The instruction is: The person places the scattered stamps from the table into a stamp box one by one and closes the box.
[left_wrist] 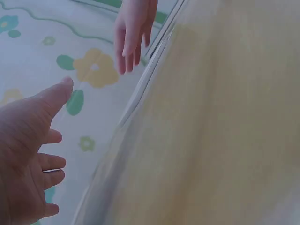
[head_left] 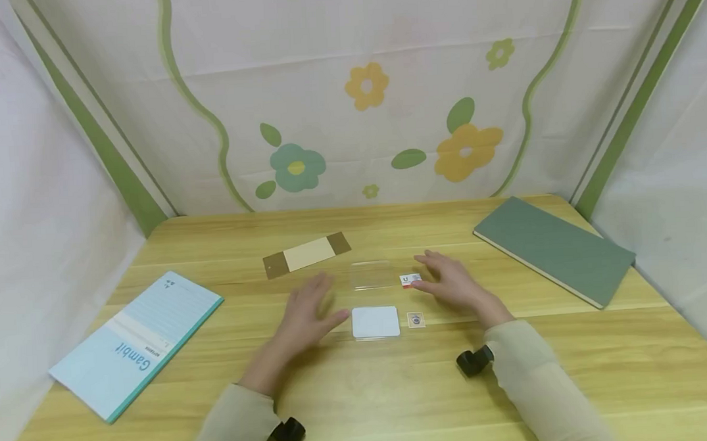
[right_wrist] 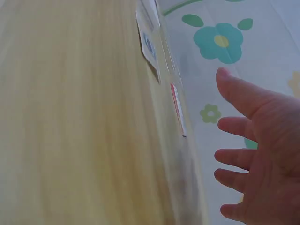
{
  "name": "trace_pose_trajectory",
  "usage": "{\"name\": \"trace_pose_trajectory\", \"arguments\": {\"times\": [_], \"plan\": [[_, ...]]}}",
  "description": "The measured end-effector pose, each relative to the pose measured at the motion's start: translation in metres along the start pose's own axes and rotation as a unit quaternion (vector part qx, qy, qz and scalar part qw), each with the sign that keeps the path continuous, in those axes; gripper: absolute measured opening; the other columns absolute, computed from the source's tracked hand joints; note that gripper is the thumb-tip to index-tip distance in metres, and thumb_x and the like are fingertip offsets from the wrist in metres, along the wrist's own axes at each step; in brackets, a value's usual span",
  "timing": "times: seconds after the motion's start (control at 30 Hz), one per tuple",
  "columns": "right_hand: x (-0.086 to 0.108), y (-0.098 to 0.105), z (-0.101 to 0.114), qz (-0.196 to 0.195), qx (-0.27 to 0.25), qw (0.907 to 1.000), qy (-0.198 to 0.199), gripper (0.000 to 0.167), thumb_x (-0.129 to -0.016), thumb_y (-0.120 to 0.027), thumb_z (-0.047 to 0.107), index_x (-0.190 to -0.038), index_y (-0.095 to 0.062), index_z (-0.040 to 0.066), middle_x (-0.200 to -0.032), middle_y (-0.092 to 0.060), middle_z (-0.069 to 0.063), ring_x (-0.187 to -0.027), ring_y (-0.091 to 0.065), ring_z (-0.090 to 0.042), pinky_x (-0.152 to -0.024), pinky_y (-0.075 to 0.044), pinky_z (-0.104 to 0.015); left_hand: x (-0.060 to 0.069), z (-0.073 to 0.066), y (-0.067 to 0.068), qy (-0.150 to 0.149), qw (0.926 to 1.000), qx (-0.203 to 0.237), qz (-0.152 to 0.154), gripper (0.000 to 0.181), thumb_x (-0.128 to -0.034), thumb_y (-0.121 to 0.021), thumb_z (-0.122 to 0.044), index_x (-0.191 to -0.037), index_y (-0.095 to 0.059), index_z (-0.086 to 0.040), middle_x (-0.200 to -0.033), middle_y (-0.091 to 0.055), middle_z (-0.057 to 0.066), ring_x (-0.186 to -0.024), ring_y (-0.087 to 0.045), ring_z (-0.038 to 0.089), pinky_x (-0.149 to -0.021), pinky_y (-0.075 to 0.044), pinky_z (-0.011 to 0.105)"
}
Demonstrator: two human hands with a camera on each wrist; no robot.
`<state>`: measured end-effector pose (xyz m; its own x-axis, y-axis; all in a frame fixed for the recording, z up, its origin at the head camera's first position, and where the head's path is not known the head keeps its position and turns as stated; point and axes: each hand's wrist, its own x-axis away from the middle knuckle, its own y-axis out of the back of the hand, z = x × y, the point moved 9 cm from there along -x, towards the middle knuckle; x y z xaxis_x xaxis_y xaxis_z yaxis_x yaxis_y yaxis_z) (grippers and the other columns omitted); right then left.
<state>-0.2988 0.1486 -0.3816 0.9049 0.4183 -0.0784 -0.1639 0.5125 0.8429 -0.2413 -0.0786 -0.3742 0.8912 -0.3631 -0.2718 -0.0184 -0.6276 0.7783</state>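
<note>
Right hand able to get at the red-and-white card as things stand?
Likely yes: the right hand is close by, holding nothing, and no other object lies on the red-and-white card.

Green book (head_left: 555, 252) and Gambit notebook (head_left: 138, 345)

Soft, even light fills the head view, with a pale sheen on the bench (head_left: 397, 396) and faint, diffuse shadows by the sleeves (head_left: 234, 423); the left hand's fingers (head_left: 315, 290) look smeared and the corners stretch. Both wrist views are dimmer and cooler, the bench's grain hazy and blurred
</note>
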Motion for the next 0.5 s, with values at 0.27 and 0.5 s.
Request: {"name": "trace_pose_trajectory", "arguments": {"times": [0.27,0.5], "plan": [[-0.003,-0.01,-0.014,-0.025,-0.068,0.9973,-0.014,0.051,-0.08,-0.06,0.031,-0.122,-0.048,0.005,-0.132,-0.031,-0.02,-0.121,-0.023,-0.037,-0.096,-0.011,-0.053,0.002,-0.003,-0.031,-0.001,0.9986,0.041,0.034,0.071,-0.0769,-0.056,-0.05,-0.132,-0.036,-0.009,-0.134,-0.033,0.012,-0.124,-0.024,0.024,-0.097,-0.006,0.052],[-0.002,-0.015,-0.021,-0.082,-0.037,0.9956,-0.025,0.042,-0.08,-0.061,0.03,-0.116,-0.055,0.009,-0.13,-0.037,-0.017,-0.12,-0.027,-0.035,-0.093,0.001,-0.057,0.004,-0.006,-0.04,-0.012,0.9992,0.014,0.036,0.07,-0.074,-0.059,-0.05,-0.128,-0.042,-0.009,-0.132,-0.037,0.01,-0.124,-0.024,0.024,-0.096,-0.005,0.053]]}}
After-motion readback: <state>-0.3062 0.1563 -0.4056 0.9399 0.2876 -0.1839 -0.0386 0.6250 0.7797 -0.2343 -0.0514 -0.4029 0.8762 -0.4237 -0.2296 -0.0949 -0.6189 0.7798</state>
